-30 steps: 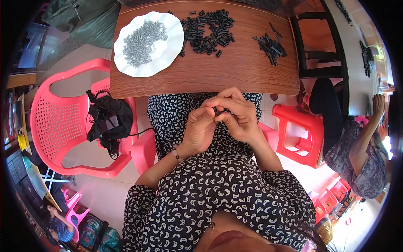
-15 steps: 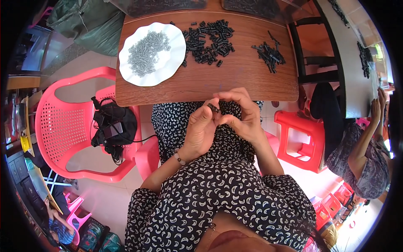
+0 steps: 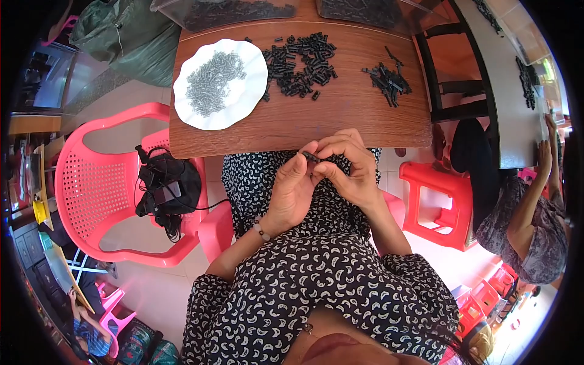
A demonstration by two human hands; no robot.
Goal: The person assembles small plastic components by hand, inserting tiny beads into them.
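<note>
Just off the near edge of the wooden table, my left hand pinches a small black plastic part between thumb and fingers. My right hand meets it there, its thumb and fingertips closed at the other end of the part. Whether a second tiny piece sits between the right fingertips cannot be made out. On the table lie a white wavy-rimmed plate with a heap of small metal springs, a pile of short black plastic pieces, and a smaller pile of thin black strips.
Clear bins of black parts stand along the table's far edge. A pink chair with a black bag is at left, a red stool at right. Another person works at a table on the far right.
My right thumb and fingers have drawn in closer on the black part, which has turned slightly. My left hand stays nearly in place. The whole view has shifted a little.
</note>
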